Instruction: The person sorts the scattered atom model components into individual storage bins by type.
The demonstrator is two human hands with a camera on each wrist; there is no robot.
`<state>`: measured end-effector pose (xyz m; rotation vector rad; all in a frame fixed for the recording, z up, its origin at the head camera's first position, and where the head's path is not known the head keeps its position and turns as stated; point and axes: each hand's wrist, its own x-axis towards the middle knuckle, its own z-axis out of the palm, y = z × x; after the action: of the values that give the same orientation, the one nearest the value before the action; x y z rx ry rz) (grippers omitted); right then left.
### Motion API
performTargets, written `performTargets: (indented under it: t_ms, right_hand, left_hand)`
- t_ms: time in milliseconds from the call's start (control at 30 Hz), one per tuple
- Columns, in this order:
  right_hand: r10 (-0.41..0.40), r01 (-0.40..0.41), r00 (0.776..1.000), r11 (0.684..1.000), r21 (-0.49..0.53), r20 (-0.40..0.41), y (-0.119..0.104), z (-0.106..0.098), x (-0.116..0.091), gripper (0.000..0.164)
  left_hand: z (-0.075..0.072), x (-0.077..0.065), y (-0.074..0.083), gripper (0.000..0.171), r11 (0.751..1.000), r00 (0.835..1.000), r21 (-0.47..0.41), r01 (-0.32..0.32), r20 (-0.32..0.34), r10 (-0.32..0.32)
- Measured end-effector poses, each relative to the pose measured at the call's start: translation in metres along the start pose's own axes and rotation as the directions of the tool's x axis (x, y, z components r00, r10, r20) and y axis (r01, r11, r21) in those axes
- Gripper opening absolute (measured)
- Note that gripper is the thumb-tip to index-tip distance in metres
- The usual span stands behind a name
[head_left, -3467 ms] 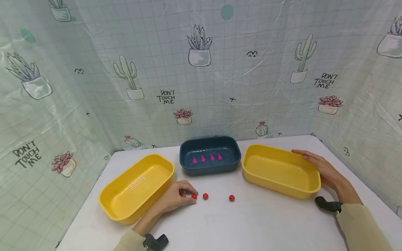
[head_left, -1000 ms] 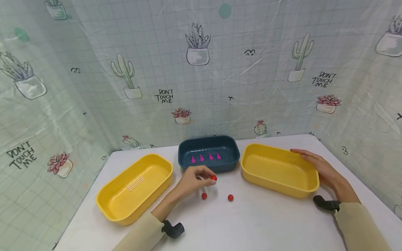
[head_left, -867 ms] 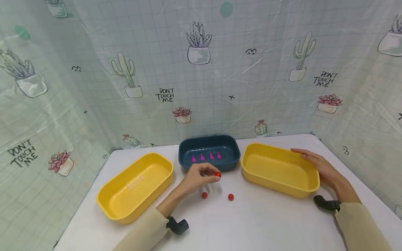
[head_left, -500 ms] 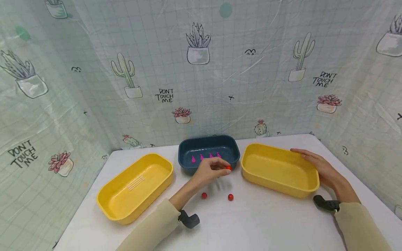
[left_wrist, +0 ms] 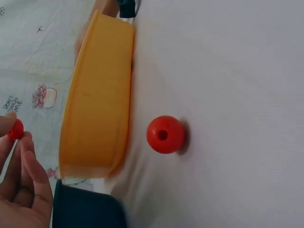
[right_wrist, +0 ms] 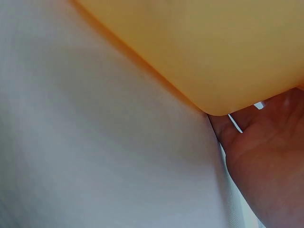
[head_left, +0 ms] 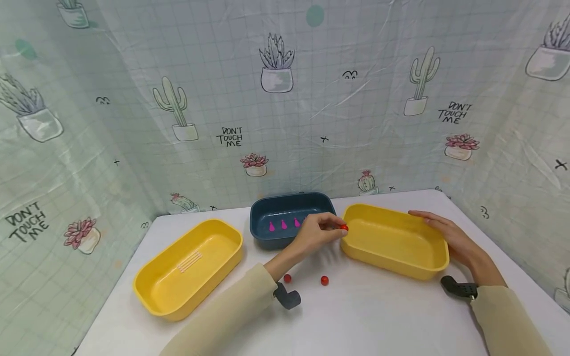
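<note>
My left hand (head_left: 317, 231) pinches a red bead (head_left: 345, 228) between thumb and fingertips, at the left edge of the right yellow bin (head_left: 392, 264). In the left wrist view the pinched bead (left_wrist: 16, 129) shows at the far left, up off the table. My right hand (head_left: 451, 240) rests with extended fingers against the outer right end of that bin; in the right wrist view its palm (right_wrist: 270, 152) lies beside the bin's yellow wall (right_wrist: 213, 61). Two more red beads lie on the table, a left one (head_left: 287, 278) and a right one (head_left: 324, 280).
A dark blue bin (head_left: 271, 243) at the back holds several pink pear-shaped pieces (head_left: 284, 225); my left hand hides part of it. A second yellow bin (head_left: 187, 301) on the left contains several pale sticks (head_left: 189, 262). A patterned curtain (head_left: 285, 118) stands behind the table.
My left hand has picked up a red bead near the left yellow bin and carried it right and farther back to the right yellow bin. The right hand has stayed in place.
</note>
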<state>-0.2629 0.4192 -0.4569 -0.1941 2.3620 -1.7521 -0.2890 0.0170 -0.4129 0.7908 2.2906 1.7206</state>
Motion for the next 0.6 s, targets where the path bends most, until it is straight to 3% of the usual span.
performTargets:
  t_ms: [600]
  right_hand:
    - [0.02,-0.02,1.0,1.0,-0.007,-0.007,0.002,-0.001,0.001,0.058]
  left_hand:
    - [0.047,0.052,0.014,0.023,0.999,0.999,0.054,0.003,0.05,-0.006]
